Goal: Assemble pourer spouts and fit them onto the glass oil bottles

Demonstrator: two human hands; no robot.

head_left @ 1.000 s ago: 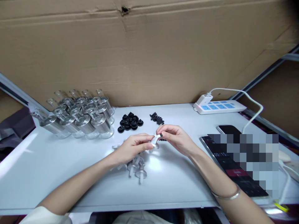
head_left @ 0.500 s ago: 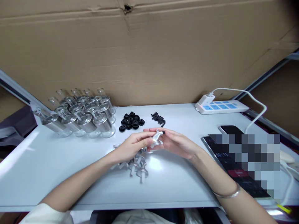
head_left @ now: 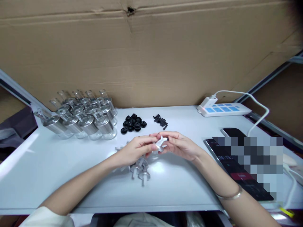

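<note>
A tan cardboard panel [head_left: 165,56] stands behind a smooth white tabletop [head_left: 184,192]. On the tabletop's left, clear glass bottles with silver metal bands [head_left: 86,124] stand close together in rows. At the right lies a large dark-screened phone [head_left: 236,167], partly blurred; beyond it sits a long white power strip with blue sockets [head_left: 224,108].

Near the middle, the person's bare left hand [head_left: 138,146] is clamped, thumb against fingers, on a curved silver-coloured spout [head_left: 160,143] held above the tabletop. The bare right hand [head_left: 182,145] is closed about the other end, by its small black tip [head_left: 167,138]. Loose silver-coloured spouts [head_left: 144,175] lie partly under the left hand. Behind the hands lie round black stoppers [head_left: 137,126] and, beside them, tiny black strips [head_left: 161,121].
</note>
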